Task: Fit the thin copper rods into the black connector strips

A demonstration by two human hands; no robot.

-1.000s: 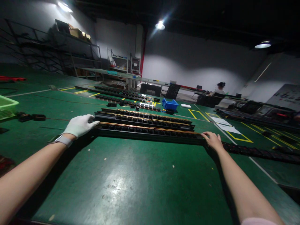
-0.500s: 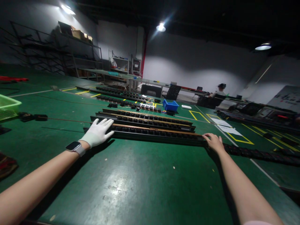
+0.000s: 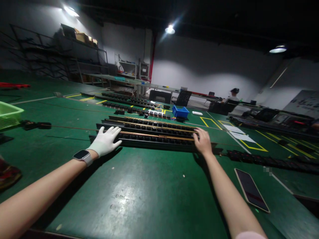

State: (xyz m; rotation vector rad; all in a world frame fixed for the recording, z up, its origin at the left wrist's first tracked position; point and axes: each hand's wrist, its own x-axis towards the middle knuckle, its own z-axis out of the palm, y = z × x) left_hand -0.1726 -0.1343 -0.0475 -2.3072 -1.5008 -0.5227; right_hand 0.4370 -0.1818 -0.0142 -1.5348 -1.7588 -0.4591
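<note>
Dim workshop, ceiling lamps (image 3: 169, 29)

3 strips (image 3: 154, 131) side by side mid-table, bin (image 3: 180, 112) behind, phone (image 3: 251, 190) right, basket (image 3: 8, 114) far left

Long black socket strip (image 3: 154, 141) with a copper rail along its top, lying flat across the green tabletop (image 3: 139, 196), nearest of three parallel strips

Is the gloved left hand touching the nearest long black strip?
Touching: in the head view the white-gloved left hand lies flat with its fingers across the nearest long black socket strip.
</note>
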